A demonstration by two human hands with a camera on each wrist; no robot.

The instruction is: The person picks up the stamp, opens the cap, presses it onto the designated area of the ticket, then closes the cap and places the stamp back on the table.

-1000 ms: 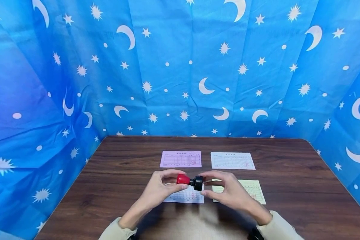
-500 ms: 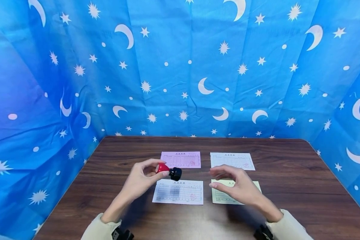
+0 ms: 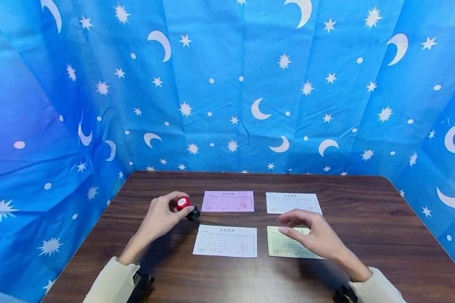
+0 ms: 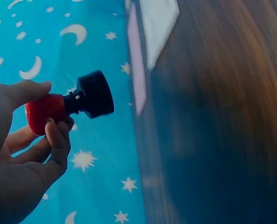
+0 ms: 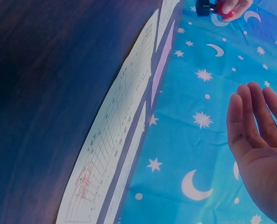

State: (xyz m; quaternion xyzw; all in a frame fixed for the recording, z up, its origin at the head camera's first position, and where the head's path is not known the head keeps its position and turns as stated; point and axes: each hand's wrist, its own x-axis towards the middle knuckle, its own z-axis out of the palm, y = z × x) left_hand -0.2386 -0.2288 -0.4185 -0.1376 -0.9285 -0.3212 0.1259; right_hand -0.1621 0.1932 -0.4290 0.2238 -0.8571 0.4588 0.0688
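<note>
Here, seen from the head camera and both wrist cameras:

Left hand: the left hand (image 3: 163, 216) is holding a stamp (image 3: 186, 207) by its red handle, thumb and fingers curling around it; this grip is closing firmly on the handle.
Stamp: it is sitting at the left of the table (image 3: 364, 202), just beside the pink form (image 3: 228, 201), with its black base pointing down and away from the palm. Whether the base is touching the wood cannot be told.
Right hand: the right hand (image 3: 314, 237) is hovering over the yellow form (image 3: 288, 246), fingers relaxed and nearly straight, its grip wide and holding nothing.
Papers: four printed forms are lying flat in two rows, the pink one and a white form (image 3: 293, 203) at the back, another white form (image 3: 226, 240) and the yellow one in front.
Backdrop: a blue cloth (image 3: 227, 84) with white moons and stars is hanging around the table.
</note>
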